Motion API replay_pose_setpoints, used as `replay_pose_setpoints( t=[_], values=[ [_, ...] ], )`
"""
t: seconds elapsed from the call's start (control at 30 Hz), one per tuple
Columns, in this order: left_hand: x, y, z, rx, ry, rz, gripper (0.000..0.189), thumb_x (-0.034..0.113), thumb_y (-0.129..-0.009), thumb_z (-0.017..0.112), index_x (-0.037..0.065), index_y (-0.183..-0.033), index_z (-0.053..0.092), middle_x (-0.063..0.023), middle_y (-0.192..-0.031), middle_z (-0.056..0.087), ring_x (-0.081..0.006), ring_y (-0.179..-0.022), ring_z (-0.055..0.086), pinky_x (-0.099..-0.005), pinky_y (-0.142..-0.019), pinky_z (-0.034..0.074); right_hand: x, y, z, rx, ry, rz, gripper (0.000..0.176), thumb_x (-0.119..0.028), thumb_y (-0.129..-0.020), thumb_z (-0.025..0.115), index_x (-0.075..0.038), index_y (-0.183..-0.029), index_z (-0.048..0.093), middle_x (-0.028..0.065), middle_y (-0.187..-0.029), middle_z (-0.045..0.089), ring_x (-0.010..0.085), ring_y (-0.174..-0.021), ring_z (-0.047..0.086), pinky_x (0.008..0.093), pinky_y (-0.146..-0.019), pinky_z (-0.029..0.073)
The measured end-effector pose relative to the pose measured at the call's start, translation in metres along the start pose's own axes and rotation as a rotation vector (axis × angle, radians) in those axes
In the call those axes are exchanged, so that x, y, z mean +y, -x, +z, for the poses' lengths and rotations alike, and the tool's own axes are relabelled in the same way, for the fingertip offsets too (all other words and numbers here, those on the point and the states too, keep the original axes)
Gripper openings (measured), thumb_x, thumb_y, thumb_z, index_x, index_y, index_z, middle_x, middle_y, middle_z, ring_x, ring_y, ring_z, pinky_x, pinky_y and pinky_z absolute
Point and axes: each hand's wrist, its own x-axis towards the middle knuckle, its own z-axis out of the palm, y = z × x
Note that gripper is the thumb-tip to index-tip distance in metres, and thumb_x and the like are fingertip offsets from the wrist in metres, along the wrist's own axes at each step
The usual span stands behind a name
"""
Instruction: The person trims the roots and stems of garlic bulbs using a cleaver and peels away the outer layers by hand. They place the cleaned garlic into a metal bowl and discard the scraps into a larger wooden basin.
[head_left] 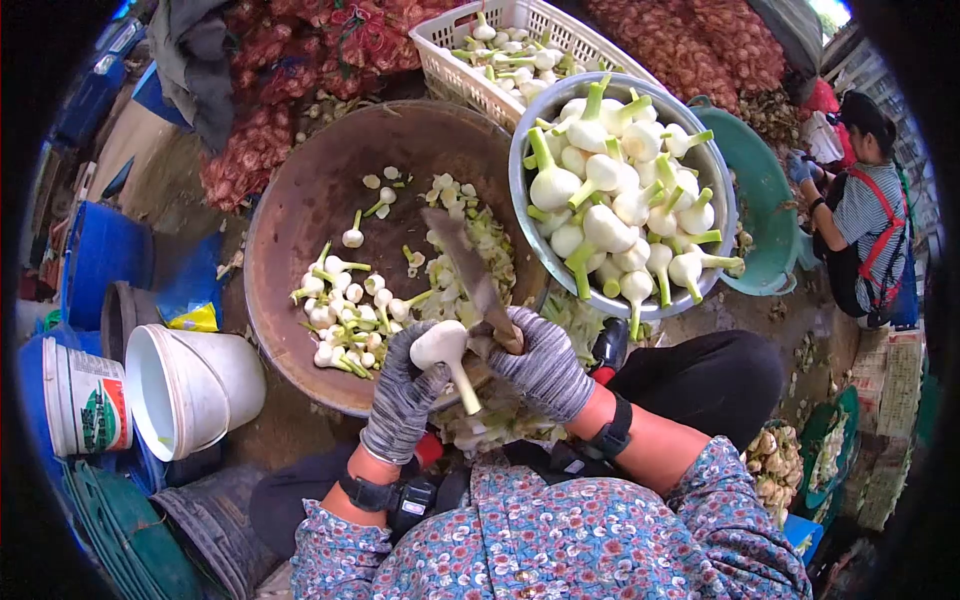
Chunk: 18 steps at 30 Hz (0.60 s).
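Note:
In a grey knitted glove, my left hand (403,398) is closed on a white garlic bulb (439,344), whose pale green stem points down toward my lap. My right hand (545,368), gloved the same way, grips a knife (468,262) by its handle; the broad, stained blade points up and away over the basin. Below them lies a wide brown basin (290,205) with a heap of peeled garlic bulbs (345,318) on its left side and peel scraps (455,215) on its right. A metal bowl (522,190) piled with stemmed garlic bulbs (610,228) stands right of the basin.
A white plastic crate (440,65) of garlic sits behind the bowl, beside a green tub (765,215). Red net sacks (680,45) line the back. White buckets (215,385) stand at left. A co-worker (865,210) in blue gloves sits at far right.

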Motion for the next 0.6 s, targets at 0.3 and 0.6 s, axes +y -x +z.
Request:
replay_pose_setpoints(
  t=[0.3,0.6],
  values=[
    [0.01,-0.004,-0.007,-0.157,-0.281,-0.042,0.043,0.023,-0.086,0.071,0.002,-0.121,0.056,-0.0095,-0.11,0.063,-0.0209,-0.103,0.059,-0.0345,-0.092,0.046,-0.019,-0.005,-0.013,-0.08,0.518,-0.327,0.029,-0.013,-0.075,0.067,-0.008,-0.103,0.063,0.0143,-0.095,0.064,0.034,-0.088,0.064,0.0413,-0.076,0.052],
    [0.008,-0.002,-0.01,-0.195,-0.045,-0.103,0.051,0.022,-0.082,0.074,0.004,-0.123,0.052,-0.0077,-0.114,0.059,-0.0171,-0.104,0.057,-0.0316,-0.092,0.046,-0.022,-0.015,-0.009,-0.065,0.225,0.162,0.021,-0.018,-0.08,0.069,-0.004,-0.092,0.061,0.0146,-0.077,0.063,0.0268,-0.07,0.062,0.0377,-0.065,0.05]
  ],
)
